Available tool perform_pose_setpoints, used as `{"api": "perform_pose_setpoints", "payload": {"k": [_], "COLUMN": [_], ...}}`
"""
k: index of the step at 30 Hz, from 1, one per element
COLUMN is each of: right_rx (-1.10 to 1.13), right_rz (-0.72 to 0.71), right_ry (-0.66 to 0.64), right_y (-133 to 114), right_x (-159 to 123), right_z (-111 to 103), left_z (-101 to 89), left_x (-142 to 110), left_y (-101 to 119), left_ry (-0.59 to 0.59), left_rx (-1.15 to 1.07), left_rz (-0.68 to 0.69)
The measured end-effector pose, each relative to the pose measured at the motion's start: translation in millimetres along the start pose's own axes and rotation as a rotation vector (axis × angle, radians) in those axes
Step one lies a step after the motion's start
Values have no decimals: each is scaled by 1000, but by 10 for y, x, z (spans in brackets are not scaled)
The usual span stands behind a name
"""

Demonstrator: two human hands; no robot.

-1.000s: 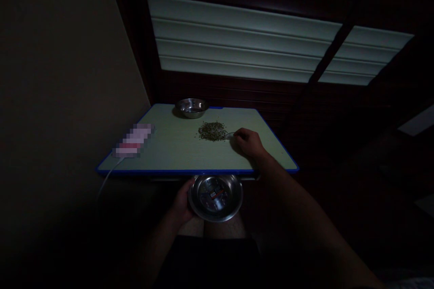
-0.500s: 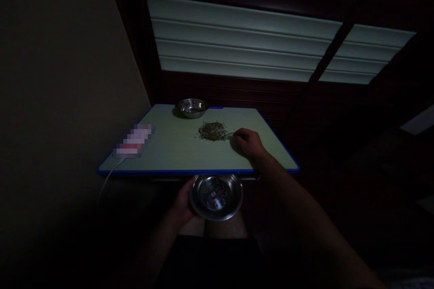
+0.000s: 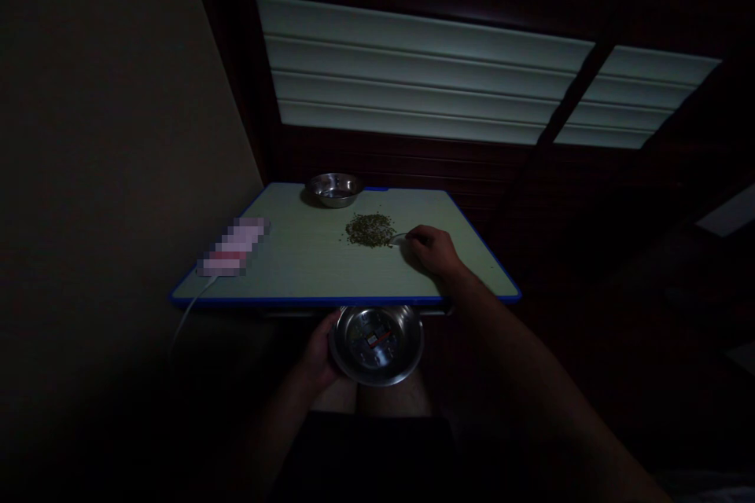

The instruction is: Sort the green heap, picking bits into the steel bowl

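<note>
Just below the table's front edge, my left hand (image 3: 322, 347) grips the rim of a shiny steel bowl (image 3: 406, 361) from its left side. The bowl hangs above my lap, tilted so that I see its inside with reflections in it. Over the table, my right hand (image 3: 435, 248) is closed around the handle of a thin metal spoon (image 3: 399, 236). The spoon's tip touches the right edge of a pile of small greenish-brown grains or beans (image 3: 370, 229). Pale bits show among the grains. What the spoon's bowl carries is too small to tell.
A second steel bowl (image 3: 335, 200) stands at the back left of the pale table (image 3: 307, 263), which has a blue rim. A blurred-out pink object (image 3: 236, 245) with a white cable (image 3: 187, 316) lies at the left. Dark louvred panelling stands behind; the room is dim.
</note>
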State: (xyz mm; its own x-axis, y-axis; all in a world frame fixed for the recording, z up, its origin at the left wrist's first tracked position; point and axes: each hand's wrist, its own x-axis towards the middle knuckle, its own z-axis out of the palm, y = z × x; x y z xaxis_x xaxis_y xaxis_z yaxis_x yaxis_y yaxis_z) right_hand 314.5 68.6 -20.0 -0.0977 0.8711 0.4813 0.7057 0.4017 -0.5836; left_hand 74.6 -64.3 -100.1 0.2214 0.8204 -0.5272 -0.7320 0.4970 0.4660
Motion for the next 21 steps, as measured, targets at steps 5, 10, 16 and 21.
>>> {"api": "perform_pose_setpoints", "payload": {"k": [5,10,16,21], "right_rx": [-15,-5,1,2], "right_rz": [-16,-21,-20,-47], "right_ry": [-18,-36,-20,-36], "right_y": [17,17,45,47], "right_x": [8,10,14,14], "right_z": [10,10,22,22], "left_z": [1,18,7,20], "left_x": [7,-13,-5,-10], "left_y": [7,12,16,19], "left_ry": [-1,9,18,21], "left_rx": [4,9,10,14], "left_rz": [-6,-13,-21,-18]}}
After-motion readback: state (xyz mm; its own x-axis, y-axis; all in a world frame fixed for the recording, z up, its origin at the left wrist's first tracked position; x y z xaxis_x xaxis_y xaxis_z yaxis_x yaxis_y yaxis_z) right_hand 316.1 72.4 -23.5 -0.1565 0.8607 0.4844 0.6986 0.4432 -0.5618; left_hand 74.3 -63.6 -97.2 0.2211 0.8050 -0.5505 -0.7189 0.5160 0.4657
